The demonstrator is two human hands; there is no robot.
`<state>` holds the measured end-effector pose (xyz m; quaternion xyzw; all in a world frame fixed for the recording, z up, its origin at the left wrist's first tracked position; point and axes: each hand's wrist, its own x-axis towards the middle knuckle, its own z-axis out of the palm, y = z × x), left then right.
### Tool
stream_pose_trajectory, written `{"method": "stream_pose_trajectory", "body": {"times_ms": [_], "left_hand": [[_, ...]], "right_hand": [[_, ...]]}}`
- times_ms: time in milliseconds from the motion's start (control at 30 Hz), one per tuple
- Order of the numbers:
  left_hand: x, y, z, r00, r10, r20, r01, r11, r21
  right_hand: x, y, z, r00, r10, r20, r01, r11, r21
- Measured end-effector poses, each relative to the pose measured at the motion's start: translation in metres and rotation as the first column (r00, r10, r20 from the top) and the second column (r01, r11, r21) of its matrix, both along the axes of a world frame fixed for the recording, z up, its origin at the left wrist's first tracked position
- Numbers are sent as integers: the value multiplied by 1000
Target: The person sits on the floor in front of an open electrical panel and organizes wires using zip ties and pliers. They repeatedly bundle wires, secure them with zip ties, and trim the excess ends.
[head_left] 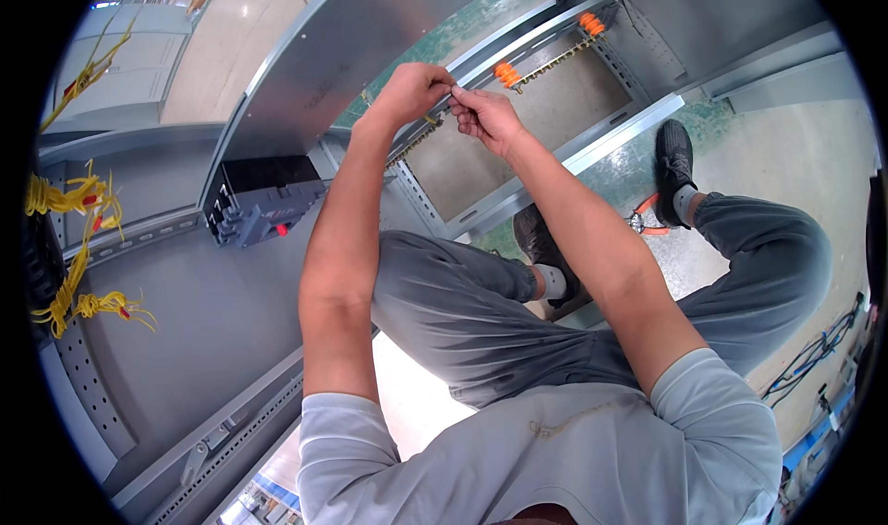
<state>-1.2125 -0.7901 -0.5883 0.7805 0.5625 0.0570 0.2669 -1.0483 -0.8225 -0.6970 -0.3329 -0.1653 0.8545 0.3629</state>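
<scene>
My left hand and my right hand meet fingertip to fingertip inside the grey metal cabinet frame. Both are closed in a pinch, and what sits between the fingers is too small or hidden to make out. Just beneath them runs a brass-coloured strip studded with screws, partly covered by my hands. Two orange ribbed insulators show to the right of my hands: a nearer one and a farther one at the strip's far end.
Left of my arms, a dark grey circuit breaker with a red button is mounted in the cabinet. Bundled yellow wires hang at the far left. Orange-handled pliers lie on the floor by my shoe. A metal crossbar spans before me.
</scene>
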Motion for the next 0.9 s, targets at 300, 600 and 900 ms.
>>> {"method": "stream_pose_trajectory", "body": {"times_ms": [300, 600, 900], "left_hand": [[-6, 7, -22, 981, 182, 66, -185, 981, 48], [-8, 9, -34, 916, 397, 52, -348, 853, -389], [-15, -8, -17, 931, 316, 181, -216, 879, -425]], "right_hand": [[3, 7, 16, 983, -42, 178, 32, 998, 60], [10, 1, 16, 976, -52, 212, 28, 993, 118], [11, -7, -7, 714, -125, 689, -179, 918, 353]]}}
